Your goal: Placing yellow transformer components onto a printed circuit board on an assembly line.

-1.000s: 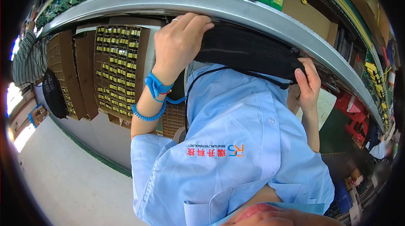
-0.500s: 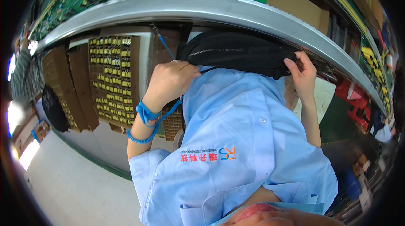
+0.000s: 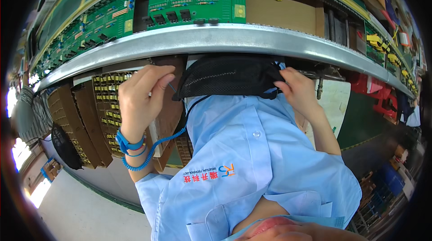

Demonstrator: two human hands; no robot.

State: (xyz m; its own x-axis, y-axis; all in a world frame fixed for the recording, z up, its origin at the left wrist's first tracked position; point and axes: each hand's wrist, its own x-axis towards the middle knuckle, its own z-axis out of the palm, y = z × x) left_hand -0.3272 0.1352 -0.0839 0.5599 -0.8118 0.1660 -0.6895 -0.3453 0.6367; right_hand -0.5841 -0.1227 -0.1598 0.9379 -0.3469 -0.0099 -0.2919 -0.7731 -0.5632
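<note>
Below the metal rail point(image 3: 202, 39), left hand point(image 3: 143, 92) has shifted left, grasp unclear; right hand point(image 3: 298, 89) pinches black pouch point(image 3: 225, 78) at right end. Circuit boards point(image 3: 198, 9) beyond; cartons point(image 3: 86, 117) left.

Far: green circuit boards point(image 3: 195, 0) behind a silver rail point(image 3: 202, 39). Left: cardboard trays point(image 3: 92, 126) with yellow components point(image 3: 111, 79).
</note>
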